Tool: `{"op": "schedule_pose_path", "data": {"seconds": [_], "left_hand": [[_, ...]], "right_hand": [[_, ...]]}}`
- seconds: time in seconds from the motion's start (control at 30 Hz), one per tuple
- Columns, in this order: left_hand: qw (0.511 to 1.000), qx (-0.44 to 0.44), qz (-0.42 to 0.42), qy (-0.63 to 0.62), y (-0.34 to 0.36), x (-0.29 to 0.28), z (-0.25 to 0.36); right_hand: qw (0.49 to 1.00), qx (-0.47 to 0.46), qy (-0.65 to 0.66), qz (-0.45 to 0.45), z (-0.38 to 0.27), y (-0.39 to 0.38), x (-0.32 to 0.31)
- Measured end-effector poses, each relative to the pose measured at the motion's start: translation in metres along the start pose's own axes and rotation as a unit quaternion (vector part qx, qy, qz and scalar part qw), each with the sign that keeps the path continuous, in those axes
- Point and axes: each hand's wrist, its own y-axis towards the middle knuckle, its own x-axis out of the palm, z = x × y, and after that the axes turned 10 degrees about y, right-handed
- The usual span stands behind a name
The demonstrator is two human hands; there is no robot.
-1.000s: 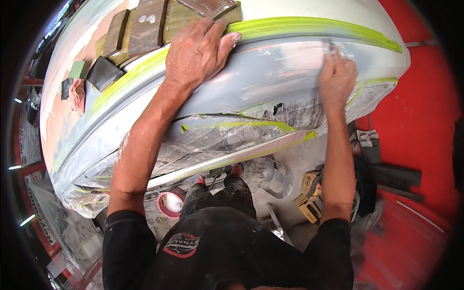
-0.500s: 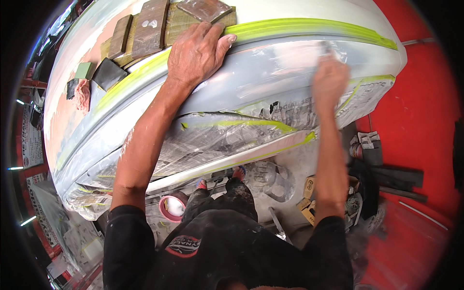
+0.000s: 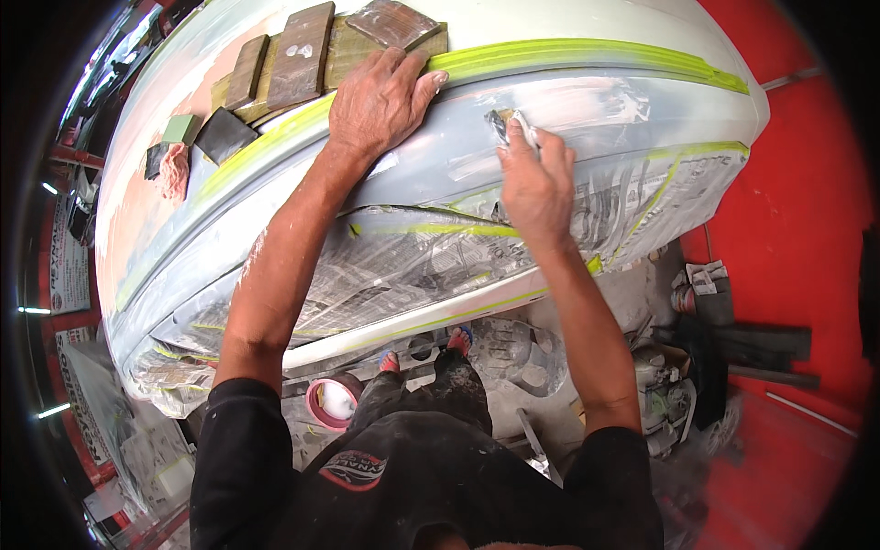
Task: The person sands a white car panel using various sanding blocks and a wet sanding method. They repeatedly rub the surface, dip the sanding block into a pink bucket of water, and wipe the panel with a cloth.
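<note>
A grey-primed car body panel (image 3: 431, 128) curves across in front of me, streaked with wet white residue. My right hand (image 3: 541, 179) is closed around a small, dark, white-smeared sanding block (image 3: 500, 126), pressed to the panel near its middle. The block's underside is hidden. Over the yellow-green masking tape (image 3: 577, 57) along the upper edge lies my left hand (image 3: 380, 103), palm down with fingers extended and no object in its grasp. Its fingertips reach beside a brown wooden block (image 3: 394, 23). More wooden blocks (image 3: 301, 60) rest to its left on a yellowish-brown piece.
Masking newspaper (image 3: 412, 261) covers the lower bodywork. At the upper left sit a green block (image 3: 181, 128), a black sheet (image 3: 225, 136) and a pink cloth (image 3: 172, 172). A pink-rimmed bucket (image 3: 313, 403) stands by my feet. Clutter (image 3: 665, 394) lies at the lower right.
My right hand has moved left along the panel with the sanding block. My left hand stays on the taped edge, and the whole view has shifted slightly.
</note>
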Motion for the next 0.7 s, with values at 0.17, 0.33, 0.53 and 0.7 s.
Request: {"op": "schedule_pose_path", "data": {"seconds": [0.17, 0.33, 0.53, 0.7], "left_hand": [[0.995, 0.071, 0.066, -0.007, -0.002, 0.002, 0.007], [0.99, 0.137, -0.024, -0.016, -0.036, 0.006, 0.078], [0.986, 0.13, -0.086, 0.068, 0.003, 0.043, 0.148], [0.986, 0.129, -0.074, 0.075, 0.023, 0.054, 0.168]], "right_hand": [[0.992, 0.094, -0.068, 0.048, 0.106, 0.045, -0.046], [0.99, 0.107, -0.067, 0.056, 0.114, 0.044, -0.041], [0.953, 0.251, 0.132, 0.11, 0.118, 0.038, -0.047], [0.929, 0.295, 0.172, 0.143, 0.09, 0.014, -0.06]]}}
